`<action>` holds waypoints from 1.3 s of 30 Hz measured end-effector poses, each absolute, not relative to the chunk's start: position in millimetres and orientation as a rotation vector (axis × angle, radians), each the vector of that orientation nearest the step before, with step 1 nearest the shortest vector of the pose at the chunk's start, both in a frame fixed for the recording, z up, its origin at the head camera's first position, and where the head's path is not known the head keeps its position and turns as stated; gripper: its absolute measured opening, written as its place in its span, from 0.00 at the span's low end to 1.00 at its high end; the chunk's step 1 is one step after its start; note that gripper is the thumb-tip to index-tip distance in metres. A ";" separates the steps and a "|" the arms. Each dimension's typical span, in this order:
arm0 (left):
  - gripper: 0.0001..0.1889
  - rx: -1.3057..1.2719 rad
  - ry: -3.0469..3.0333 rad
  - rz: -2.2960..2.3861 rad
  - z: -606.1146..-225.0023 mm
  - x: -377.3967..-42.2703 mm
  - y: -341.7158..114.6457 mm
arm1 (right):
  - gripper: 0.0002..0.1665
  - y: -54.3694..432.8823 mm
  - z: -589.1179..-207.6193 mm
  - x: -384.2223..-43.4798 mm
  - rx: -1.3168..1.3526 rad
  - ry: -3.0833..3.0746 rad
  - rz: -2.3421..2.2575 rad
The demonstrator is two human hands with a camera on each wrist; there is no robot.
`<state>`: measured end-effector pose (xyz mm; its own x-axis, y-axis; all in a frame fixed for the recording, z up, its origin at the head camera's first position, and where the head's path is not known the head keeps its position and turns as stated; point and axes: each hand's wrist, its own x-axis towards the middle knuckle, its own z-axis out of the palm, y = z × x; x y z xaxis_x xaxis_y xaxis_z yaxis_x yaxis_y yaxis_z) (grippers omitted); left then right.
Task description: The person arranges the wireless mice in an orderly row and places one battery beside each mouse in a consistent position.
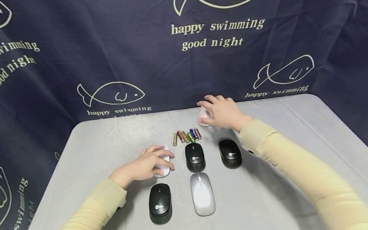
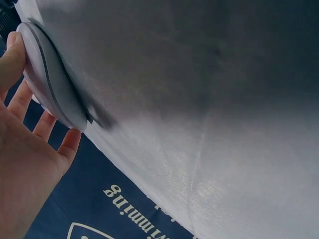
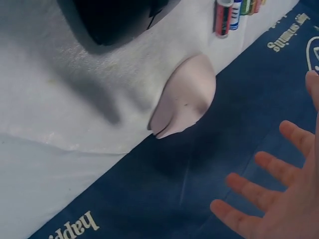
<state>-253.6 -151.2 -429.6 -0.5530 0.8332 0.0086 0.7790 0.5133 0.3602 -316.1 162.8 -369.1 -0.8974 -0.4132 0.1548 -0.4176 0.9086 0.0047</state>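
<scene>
With thumb and fingertips, my left hand holds a white computer mouse by its edges at the left of the table; the left wrist view shows the mouse tilted, its thin edge seam visible. Farther back, my right hand is over a pale pink mouse near the table's far edge. In the right wrist view the fingers of that hand are spread and stand apart from the pink mouse. Between the hands lies a row of several coloured batteries.
A black mouse sits just in front of the batteries, another black mouse to its right, and a third black mouse at the front left. Nearer me is a silver mouse. Dark blue printed cloth hangs behind the pale table.
</scene>
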 end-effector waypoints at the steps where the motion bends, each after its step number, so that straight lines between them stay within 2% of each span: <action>1: 0.16 1.389 2.585 0.487 -429.5 -253.4 -150.9 | 0.39 163.3 -370.0 -317.7 0.624 -2.925 0.043; 14: 0.16 1.389 2.590 0.483 -433.6 -256.3 -151.4 | 0.38 164.1 -382.6 -343.1 0.491 -3.018 0.145; 24: 0.16 1.358 2.593 0.471 -436.5 -257.6 -150.9 | 0.40 160.2 -394.3 -359.8 0.264 -3.118 0.190; 39: 0.16 1.366 2.598 0.481 -434.6 -256.8 -151.4 | 0.39 151.7 -406.6 -372.4 0.153 -3.204 0.278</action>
